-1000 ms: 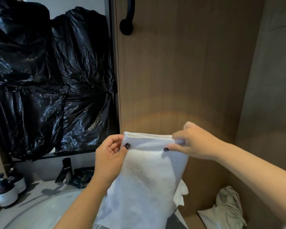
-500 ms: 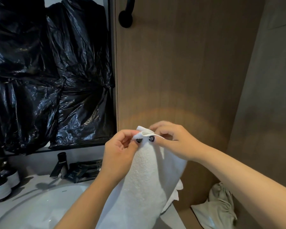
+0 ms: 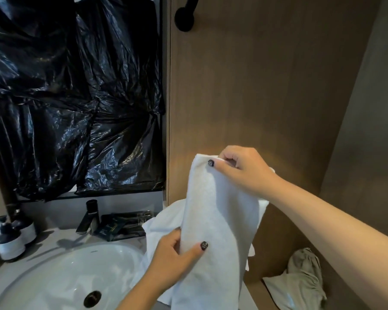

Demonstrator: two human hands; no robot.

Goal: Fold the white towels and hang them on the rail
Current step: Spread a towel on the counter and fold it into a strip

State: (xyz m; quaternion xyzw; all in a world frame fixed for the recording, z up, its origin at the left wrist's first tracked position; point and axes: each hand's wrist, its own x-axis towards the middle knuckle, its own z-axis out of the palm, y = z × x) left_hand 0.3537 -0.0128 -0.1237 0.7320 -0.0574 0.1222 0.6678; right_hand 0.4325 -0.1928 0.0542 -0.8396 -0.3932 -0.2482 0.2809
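Left hand (image 3: 173, 256) lowered, towel (image 3: 217, 220) between fingers (image 3: 198, 248)

Dim and warm-toned; soft glow on wood panel (image 3: 244, 135); glare on black plastic sheeting (image 3: 72, 97); wide-angle bending at edges.

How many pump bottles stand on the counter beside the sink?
2: one pump bottle at the counter's left edge, the other bottle just behind it, partly hidden. More may lie outside the frame.
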